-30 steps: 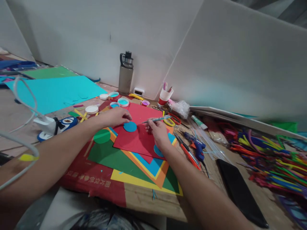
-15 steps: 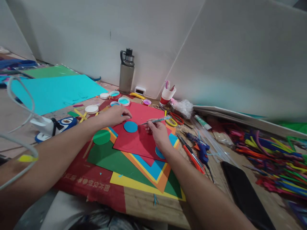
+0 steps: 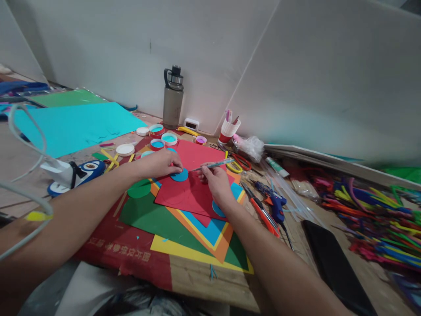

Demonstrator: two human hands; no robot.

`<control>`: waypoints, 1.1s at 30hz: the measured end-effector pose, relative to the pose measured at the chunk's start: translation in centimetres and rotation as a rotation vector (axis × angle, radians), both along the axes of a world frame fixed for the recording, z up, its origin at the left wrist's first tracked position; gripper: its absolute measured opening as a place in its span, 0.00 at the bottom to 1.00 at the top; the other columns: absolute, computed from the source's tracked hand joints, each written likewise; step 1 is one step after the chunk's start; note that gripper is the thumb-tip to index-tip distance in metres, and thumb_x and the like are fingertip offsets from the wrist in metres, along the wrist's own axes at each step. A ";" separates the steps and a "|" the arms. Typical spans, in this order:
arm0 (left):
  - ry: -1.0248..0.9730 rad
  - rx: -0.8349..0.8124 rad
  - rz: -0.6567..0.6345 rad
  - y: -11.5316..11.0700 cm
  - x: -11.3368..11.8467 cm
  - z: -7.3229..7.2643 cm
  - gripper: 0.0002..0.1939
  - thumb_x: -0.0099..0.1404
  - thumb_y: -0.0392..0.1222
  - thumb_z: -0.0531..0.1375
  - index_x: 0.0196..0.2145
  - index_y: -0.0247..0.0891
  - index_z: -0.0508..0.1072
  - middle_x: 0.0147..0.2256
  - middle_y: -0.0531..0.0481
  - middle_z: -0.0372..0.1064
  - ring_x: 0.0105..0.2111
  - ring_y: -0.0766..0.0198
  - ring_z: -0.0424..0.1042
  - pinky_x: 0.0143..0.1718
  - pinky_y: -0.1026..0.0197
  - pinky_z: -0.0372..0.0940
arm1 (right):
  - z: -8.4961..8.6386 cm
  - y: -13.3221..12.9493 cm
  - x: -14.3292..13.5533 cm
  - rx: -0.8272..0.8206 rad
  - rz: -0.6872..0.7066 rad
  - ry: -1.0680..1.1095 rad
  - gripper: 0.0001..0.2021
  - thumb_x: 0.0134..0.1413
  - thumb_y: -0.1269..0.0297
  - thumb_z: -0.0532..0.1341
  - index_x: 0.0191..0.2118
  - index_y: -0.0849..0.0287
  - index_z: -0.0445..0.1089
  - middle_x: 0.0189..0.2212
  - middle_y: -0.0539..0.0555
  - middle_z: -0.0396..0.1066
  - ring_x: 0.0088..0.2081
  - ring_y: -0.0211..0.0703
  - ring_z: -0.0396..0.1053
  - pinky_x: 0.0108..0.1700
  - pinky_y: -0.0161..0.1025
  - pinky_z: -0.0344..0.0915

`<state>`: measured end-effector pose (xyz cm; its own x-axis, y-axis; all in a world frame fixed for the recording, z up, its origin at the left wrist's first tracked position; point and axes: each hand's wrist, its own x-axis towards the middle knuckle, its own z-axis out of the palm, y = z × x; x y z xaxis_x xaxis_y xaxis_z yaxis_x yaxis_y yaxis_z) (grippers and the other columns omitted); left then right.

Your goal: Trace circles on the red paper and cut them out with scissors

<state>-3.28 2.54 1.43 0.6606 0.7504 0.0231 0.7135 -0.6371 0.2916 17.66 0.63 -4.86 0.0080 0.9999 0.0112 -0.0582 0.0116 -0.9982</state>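
Note:
My left hand [image 3: 164, 162] has its fingers curled, with the fingertips down on the upper edge of a blue paper circle [image 3: 179, 175]. That circle lies flat on a red sheet of paper [image 3: 187, 193]. A slim pen [image 3: 215, 164] is held in my right hand [image 3: 213, 177], its tip pointing left toward the circle and apart from its edge. Faint round outlines show on the red sheet. Another blue circle [image 3: 217, 210] lies partly hidden by my right wrist. A green circle [image 3: 139, 188] rests beside my left forearm.
Under the red sheet are stacked blue, orange, green [image 3: 148, 219] and yellow sheets. Small tubs [image 3: 169, 139] and a bottle [image 3: 173, 101] stand behind. To the right lie scissors [image 3: 241, 161], a utility knife [image 3: 263, 215], a glue gun [image 3: 278, 204], a black phone-like slab [image 3: 332, 263] and pipe cleaners [image 3: 388, 219].
My left hand has moved slightly right and down, so its fingertips now meet the blue circle's upper edge. My right hand and the pen have hardly moved.

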 end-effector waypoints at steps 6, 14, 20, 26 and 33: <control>0.012 0.020 -0.020 0.4 -0.4 -0.4 0.12 0.66 0.40 0.56 0.42 0.40 0.79 0.44 0.50 0.76 0.42 0.64 0.72 0.42 0.66 0.61 | -0.1 0.0 0.0 0.012 0.006 0.009 0.16 0.43 0.52 0.64 0.33 0.60 0.68 0.24 0.49 0.69 0.23 0.34 0.64 0.27 0.34 0.61; 0.055 0.004 -0.063 0.9 -0.6 -0.9 0.11 0.63 0.41 0.60 0.41 0.40 0.79 0.44 0.49 0.75 0.45 0.61 0.71 0.44 0.64 0.61 | 0.0 -0.1 0.0 0.023 0.001 0.000 0.15 0.44 0.53 0.64 0.33 0.60 0.68 0.24 0.49 0.70 0.24 0.35 0.65 0.27 0.34 0.62; 0.130 0.070 -0.134 0.8 -0.2 -0.7 0.10 0.63 0.39 0.59 0.40 0.38 0.79 0.42 0.46 0.74 0.45 0.59 0.70 0.44 0.63 0.60 | -0.2 0.0 0.0 0.031 0.007 -0.013 0.14 0.45 0.53 0.63 0.33 0.59 0.68 0.24 0.49 0.70 0.24 0.35 0.65 0.27 0.34 0.62; 0.181 0.054 -0.109 0.3 0.1 -0.2 0.12 0.63 0.36 0.57 0.40 0.41 0.79 0.40 0.49 0.77 0.41 0.61 0.72 0.40 0.64 0.61 | -0.1 0.0 0.0 0.031 -0.005 -0.024 0.14 0.46 0.53 0.63 0.32 0.59 0.68 0.25 0.49 0.70 0.24 0.35 0.65 0.27 0.34 0.62; 0.162 -0.051 0.026 1.2 -0.7 0.4 0.15 0.64 0.37 0.55 0.42 0.46 0.80 0.40 0.55 0.78 0.38 0.65 0.74 0.35 0.68 0.61 | 0.0 0.1 0.0 0.039 0.008 -0.016 0.15 0.45 0.52 0.64 0.33 0.60 0.68 0.24 0.49 0.70 0.23 0.34 0.65 0.27 0.33 0.62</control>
<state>-3.96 3.77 1.83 0.6328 0.7648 -0.1210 0.7700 -0.6050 0.2026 17.68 0.73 -4.86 -0.0002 0.9987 0.0505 -0.0429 0.0505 -0.9978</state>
